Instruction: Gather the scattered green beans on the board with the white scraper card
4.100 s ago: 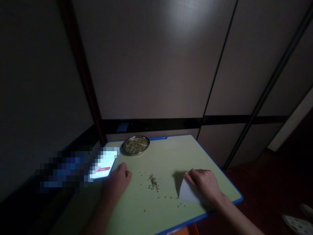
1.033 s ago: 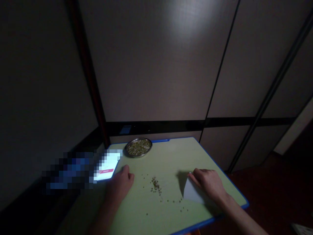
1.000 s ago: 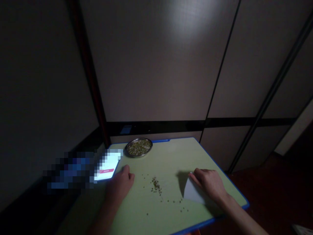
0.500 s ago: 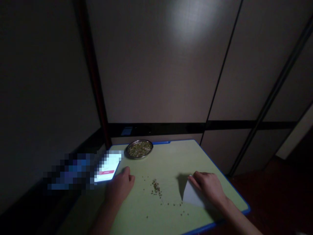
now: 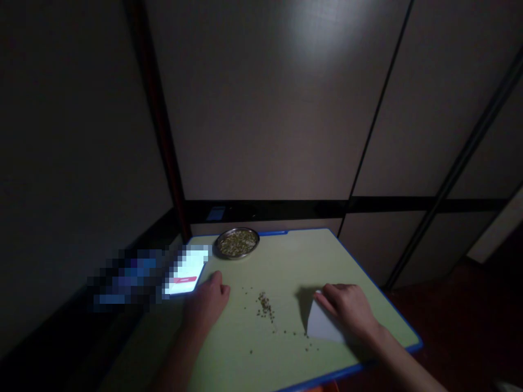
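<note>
My right hand (image 5: 349, 307) grips a stiff white piece of paper or card (image 5: 321, 325), its fingers closed over the upper edge. The card stands tilted, its lower edge at the tabletop near the end of a thin line of small seeds. To the left of it lies a small pile of seeds (image 5: 265, 305), with several loose ones around. My left hand (image 5: 206, 299) rests closed as a fist on the table, left of the pile, and nothing shows in it. Behind it a round metal plate (image 5: 218, 251) holds many more greenish-brown seeds.
A pale green table (image 5: 298, 256) with a blue edge stands against cabinet panels (image 5: 269, 136). A lit screen (image 5: 188, 269), partly pixelated, is beside my left hand. Something orange (image 5: 322, 388) shows below the front edge.
The view has shifted slightly, so the table sits a little higher and farther right. The card in my right hand has moved slightly nearer to me, close to the line of seeds. My left hand stays put.
</note>
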Tool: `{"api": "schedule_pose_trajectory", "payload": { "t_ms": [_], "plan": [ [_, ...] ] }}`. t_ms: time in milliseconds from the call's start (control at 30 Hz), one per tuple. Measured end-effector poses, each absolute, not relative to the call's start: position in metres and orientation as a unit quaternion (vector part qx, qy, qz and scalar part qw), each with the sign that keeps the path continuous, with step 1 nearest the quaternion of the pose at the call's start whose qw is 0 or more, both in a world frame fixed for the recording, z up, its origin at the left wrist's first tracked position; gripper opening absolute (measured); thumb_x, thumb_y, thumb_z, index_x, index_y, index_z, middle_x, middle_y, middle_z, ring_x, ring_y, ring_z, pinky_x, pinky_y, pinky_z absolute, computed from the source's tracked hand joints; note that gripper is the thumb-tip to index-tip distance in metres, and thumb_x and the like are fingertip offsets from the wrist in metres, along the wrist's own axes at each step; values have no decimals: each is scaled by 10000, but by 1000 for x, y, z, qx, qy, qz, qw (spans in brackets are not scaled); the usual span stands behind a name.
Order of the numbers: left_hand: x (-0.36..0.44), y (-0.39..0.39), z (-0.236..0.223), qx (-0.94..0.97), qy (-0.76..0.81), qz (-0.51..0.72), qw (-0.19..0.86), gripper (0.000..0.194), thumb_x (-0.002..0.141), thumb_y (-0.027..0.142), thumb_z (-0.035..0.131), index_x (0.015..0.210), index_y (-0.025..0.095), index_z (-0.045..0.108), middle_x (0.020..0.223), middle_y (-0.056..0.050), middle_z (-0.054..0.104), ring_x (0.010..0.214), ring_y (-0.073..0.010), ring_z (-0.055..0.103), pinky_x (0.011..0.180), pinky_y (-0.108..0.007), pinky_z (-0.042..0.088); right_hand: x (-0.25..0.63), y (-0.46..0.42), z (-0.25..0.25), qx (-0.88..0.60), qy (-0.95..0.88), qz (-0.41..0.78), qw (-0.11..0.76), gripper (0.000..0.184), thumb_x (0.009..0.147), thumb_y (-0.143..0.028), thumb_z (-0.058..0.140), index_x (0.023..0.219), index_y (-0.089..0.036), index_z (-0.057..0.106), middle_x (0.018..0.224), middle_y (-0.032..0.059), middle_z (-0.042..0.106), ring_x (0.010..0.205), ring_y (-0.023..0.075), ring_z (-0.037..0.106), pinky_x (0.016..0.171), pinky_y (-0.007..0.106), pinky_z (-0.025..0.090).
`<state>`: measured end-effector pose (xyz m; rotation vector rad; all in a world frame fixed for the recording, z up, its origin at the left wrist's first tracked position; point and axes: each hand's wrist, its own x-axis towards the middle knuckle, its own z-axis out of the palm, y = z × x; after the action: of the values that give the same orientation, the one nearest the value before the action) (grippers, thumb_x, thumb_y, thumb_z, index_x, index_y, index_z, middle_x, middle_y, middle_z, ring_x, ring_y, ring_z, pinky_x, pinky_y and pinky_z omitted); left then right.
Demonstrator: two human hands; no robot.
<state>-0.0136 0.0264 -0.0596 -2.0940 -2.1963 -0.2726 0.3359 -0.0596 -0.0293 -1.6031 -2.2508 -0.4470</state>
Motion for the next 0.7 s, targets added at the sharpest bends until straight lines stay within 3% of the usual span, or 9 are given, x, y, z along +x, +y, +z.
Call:
{"api": "schedule_pose_trajectory", "payload": {
  "t_ms": [700],
  "plan": [
    [-13, 28, -63, -687, -720, -85, 58, 198, 876, 331, 348, 933, 220, 503, 750, -44, 651, 669, -188, 608, 533, -268, 290, 334, -74, -30, -550, -810, -131, 157, 461, 959, -493, 340, 695, -203, 582, 608, 6, 650, 519, 105, 530, 547, 280, 193]
  ]
}}
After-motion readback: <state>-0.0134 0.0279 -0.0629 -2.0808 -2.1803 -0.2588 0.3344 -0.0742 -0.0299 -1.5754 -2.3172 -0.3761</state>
